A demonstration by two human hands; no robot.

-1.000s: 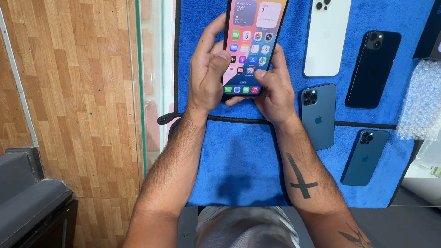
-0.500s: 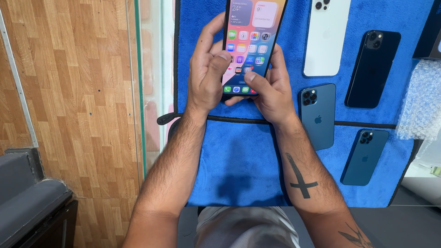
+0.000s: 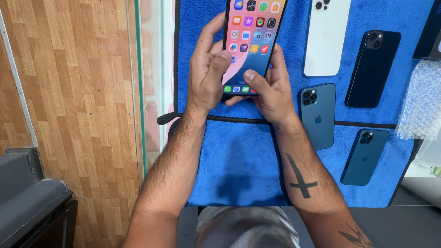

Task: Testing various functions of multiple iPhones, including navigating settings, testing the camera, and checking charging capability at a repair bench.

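Holding a lit smartphone [image 3: 251, 41] above the blue cloth [image 3: 239, 160], left hand [image 3: 209, 76] clamped on its edge, right hand [image 3: 271, 89] cradling underneath with thumb on screen, seemingly swiping through apps, needing steady grip.

A blue cloth mat [image 3: 239, 165] with a dark edge covers the glass counter, and four phones lie on it face down: a white phone [image 3: 325, 41] at the top, a dark navy phone [image 3: 372, 69] just to its right, a blue phone [image 3: 318, 115] below them, and a second blue phone [image 3: 365, 157] lower right, all apart from one another. A wad of bubble wrap [image 3: 421, 98] sits at the mat's right edge, beneath what may be a dark box [image 3: 432, 32] cut off by the frame. Wooden flooring [image 3: 69, 92] shows on the left, with a grey padded seat [image 3: 27, 206] in the lower left corner.
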